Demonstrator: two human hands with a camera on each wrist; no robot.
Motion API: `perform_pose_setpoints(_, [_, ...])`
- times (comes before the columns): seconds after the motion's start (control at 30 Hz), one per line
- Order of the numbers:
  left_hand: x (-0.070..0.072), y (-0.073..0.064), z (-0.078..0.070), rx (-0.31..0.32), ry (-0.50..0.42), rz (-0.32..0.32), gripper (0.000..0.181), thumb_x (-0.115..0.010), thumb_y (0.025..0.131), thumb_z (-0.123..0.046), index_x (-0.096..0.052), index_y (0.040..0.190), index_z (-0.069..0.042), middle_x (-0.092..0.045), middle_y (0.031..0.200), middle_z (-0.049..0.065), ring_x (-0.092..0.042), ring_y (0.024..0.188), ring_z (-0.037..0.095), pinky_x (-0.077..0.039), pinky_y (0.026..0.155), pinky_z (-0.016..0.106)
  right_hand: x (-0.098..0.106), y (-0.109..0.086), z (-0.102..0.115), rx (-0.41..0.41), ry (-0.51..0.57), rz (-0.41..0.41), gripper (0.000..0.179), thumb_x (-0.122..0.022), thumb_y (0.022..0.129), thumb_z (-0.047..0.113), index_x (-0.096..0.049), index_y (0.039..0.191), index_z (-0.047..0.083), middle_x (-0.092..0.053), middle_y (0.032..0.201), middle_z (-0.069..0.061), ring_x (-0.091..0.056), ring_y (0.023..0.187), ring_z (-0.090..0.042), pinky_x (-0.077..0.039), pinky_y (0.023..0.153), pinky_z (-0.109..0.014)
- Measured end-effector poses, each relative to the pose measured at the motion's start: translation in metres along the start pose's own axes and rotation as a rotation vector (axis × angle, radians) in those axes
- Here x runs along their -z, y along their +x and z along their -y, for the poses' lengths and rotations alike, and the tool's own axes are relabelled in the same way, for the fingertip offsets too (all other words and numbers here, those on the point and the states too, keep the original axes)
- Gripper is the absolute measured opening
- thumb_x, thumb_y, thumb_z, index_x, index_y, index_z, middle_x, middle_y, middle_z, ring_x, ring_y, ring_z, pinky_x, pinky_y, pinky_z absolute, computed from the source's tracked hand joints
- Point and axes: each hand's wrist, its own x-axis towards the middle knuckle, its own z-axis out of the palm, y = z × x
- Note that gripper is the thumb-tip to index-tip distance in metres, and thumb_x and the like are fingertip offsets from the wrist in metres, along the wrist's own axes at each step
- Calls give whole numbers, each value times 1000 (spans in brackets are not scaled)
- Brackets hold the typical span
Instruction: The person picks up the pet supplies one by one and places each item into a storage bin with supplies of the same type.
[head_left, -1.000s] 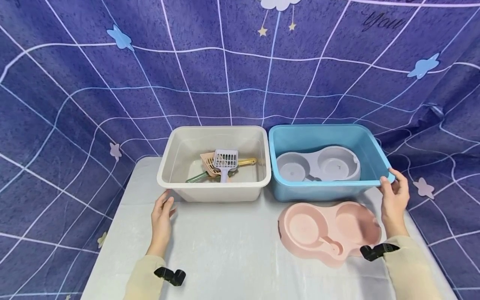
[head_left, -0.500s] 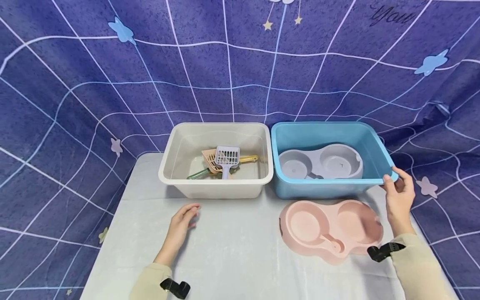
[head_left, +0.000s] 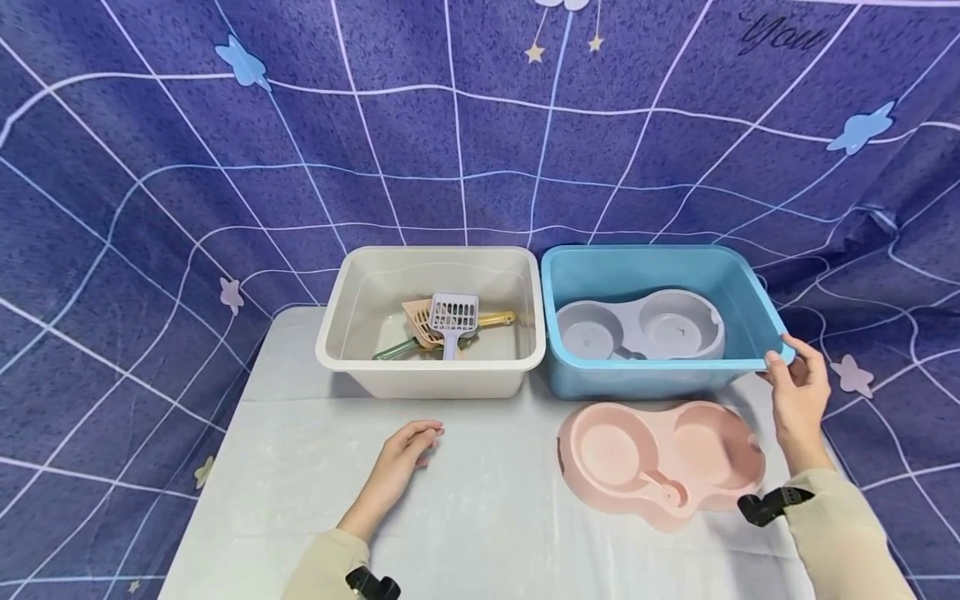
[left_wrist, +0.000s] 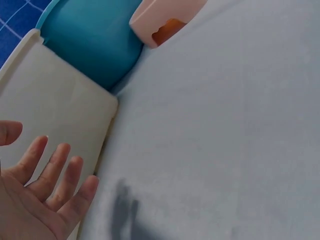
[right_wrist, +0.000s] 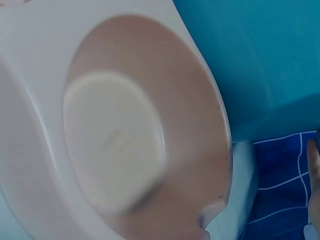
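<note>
My right hand [head_left: 799, 400] holds the front right corner of a blue litter box [head_left: 637, 383] by its rim, thumb and fingers at the edge. Inside that box lies a grey double pet bowl [head_left: 630, 321]. In front of it a pink double pet bowl [head_left: 652, 500] sits on the table; it fills much of the right wrist view [right_wrist: 175, 100]. My left hand [head_left: 397, 467] holds nothing and hovers near the table before a cream litter box [head_left: 427, 383]. Its fingers [left_wrist: 52, 172] are spread and relaxed in the left wrist view. Several litter scoops [head_left: 452, 317] lie piled in the cream box.
Both boxes stand side by side at the back of the white-covered table [head_left: 480, 533]. Behind and beside the table hangs a blue curtain [head_left: 420, 142] with stars and a line grid. The pink bowl lies close to the blue box's front wall.
My left hand has left the cream box's front left corner and moved right and nearer over the table. My right hand keeps its hold on the blue box's corner.
</note>
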Motion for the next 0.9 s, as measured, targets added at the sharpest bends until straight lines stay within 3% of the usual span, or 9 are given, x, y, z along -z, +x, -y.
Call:
perform_pose_setpoints(0.27, [-20, 1, -1, 30, -30, 40, 36, -52, 103, -23, -59, 130, 1, -65, 121, 18, -57, 111, 35, -53, 86, 51, 2, -1, 0, 5, -11, -12, 34, -64, 91, -6, -66, 123, 4, -67, 94, -2, -61, 78, -10, -55, 68, -15])
perform_pose_setpoints(0.7, [-48, 4, 3, 47, 89, 150, 38, -55, 101, -32, -64, 125, -3, -66, 116, 15, -60, 104, 25, -52, 82, 43, 0, -1, -2, 17, -5, -7, 34, -63, 92, -5, -65, 125, 3, -67, 93, -3, -60, 74, -9, -53, 64, -15])
perform_pose_setpoints(0.9, [-62, 5, 8, 41, 70, 198, 37, -53, 102, -27, -63, 126, -1, -66, 114, 17, -58, 101, 26, -52, 79, 45, 2, 0, -4, 23, 12, 4, 34, -62, 92, -6, -63, 126, 2, -66, 97, -6, -60, 75, -10, -53, 64, -15])
